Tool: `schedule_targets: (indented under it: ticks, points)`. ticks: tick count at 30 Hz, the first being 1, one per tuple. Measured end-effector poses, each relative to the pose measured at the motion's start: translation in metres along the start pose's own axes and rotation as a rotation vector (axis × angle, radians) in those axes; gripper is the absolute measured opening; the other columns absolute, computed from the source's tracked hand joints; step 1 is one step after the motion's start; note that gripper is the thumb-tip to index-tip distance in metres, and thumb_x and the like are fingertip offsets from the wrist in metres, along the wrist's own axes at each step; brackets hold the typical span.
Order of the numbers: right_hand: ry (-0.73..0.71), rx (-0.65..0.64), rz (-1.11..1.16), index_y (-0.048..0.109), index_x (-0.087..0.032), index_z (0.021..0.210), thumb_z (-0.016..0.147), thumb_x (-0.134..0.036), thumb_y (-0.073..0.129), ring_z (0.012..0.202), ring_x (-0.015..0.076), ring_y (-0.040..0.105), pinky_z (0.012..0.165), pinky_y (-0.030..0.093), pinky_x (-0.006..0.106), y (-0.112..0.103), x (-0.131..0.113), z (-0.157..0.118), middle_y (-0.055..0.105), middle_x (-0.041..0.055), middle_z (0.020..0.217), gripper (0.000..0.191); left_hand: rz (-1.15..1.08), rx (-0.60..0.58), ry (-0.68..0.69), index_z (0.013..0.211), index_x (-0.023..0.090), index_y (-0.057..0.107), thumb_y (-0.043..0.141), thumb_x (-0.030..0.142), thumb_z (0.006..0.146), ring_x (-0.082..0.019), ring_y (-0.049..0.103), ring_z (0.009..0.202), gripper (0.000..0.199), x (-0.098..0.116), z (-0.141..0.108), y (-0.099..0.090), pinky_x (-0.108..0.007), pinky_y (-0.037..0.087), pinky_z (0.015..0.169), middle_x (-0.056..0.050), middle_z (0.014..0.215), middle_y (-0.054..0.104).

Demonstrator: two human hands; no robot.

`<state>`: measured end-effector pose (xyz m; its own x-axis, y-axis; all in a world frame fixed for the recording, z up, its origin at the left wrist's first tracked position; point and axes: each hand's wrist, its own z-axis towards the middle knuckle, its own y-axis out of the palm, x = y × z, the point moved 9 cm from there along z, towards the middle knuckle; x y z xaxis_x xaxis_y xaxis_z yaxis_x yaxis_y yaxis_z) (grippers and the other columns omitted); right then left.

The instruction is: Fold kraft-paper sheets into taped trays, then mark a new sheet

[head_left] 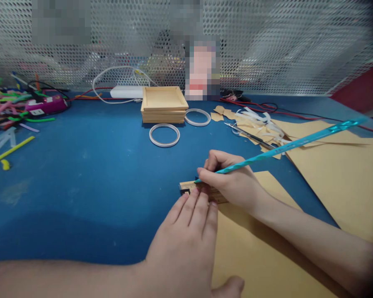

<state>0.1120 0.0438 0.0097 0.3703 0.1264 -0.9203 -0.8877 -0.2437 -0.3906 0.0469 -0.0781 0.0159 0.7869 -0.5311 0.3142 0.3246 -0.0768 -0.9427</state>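
Observation:
My right hand [233, 180] is closed round a long turquoise pen [267, 154] with a twisted barrel. The pen slants up to the right, its tip down at the upper edge of a short brown ruler [188, 185] with a dark end. My left hand [189, 236] lies flat with fingers stretched, its fingertips pressing on the ruler beside the pen tip. Beneath both hands is a sheet of brown kraft paper [251, 252], its left part covered by my left hand. Part of the ruler is hidden under my fingers and right hand.
Stacked shallow tan paper trays [164, 116] stand at the back, near two rolls of narrow white tape [164, 135]. Paper scraps [261, 128] and a dark craft knife [251, 135] lie right. A larger kraft sheet [354, 178] extends rightward. Colourful pipe cleaners [6, 103] pile up left.

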Motion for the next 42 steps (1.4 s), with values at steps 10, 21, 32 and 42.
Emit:
schedule_targets:
  ticks: [10, 21, 32, 42]
  points:
    - [0.024, -0.010, 0.017, 0.039, -0.021, 0.056, 0.072, -0.020, 0.064, 0.048, 0.0091, 0.049, 0.044, 0.036, 0.022, 0.002, -0.001, 0.000, 0.051, -0.0068, 0.052, 0.030, 0.012, 0.024, -0.001, 0.138, 0.002, 0.046, 0.041, 0.067, 0.085, -0.034, 0.032, 0.137, 0.084, 0.000, -0.001, -0.001, -0.043, 0.029, 0.112, -0.023, 0.146, 0.029]
    - [0.014, 0.037, 0.131, 0.047, -0.021, 0.060, 0.073, -0.041, 0.073, 0.040, 0.0075, 0.043, 0.039, 0.034, 0.022, -0.005, -0.013, 0.005, 0.056, -0.0042, 0.048, 0.035, 0.012, 0.012, -0.013, 0.139, 0.002, 0.046, 0.042, 0.067, 0.084, -0.033, 0.033, 0.137, 0.085, -0.002, -0.001, -0.001, -0.042, 0.029, 0.112, -0.022, 0.146, 0.033]
    - [-0.068, 0.052, -0.078, 0.041, -0.021, 0.053, 0.069, -0.028, 0.068, 0.048, 0.0096, 0.042, 0.044, 0.033, 0.023, -0.012, -0.014, 0.005, 0.049, -0.0048, 0.050, 0.032, -0.005, -0.055, -0.017, 0.142, 0.002, 0.041, 0.038, 0.066, 0.086, -0.033, 0.027, 0.139, 0.085, -0.002, 0.000, 0.003, -0.043, 0.026, 0.114, -0.022, 0.149, 0.026]
    - [-0.043, -0.024, -0.044, 0.037, -0.021, 0.052, 0.069, -0.025, 0.064, 0.046, 0.0090, 0.041, 0.043, 0.030, 0.022, -0.003, -0.009, 0.004, 0.046, -0.0058, 0.047, 0.032, -0.006, -0.111, -0.011, 0.143, 0.001, 0.037, 0.037, 0.066, 0.086, -0.034, 0.023, 0.140, 0.087, -0.003, 0.003, 0.006, -0.044, 0.025, 0.114, -0.021, 0.150, 0.023]
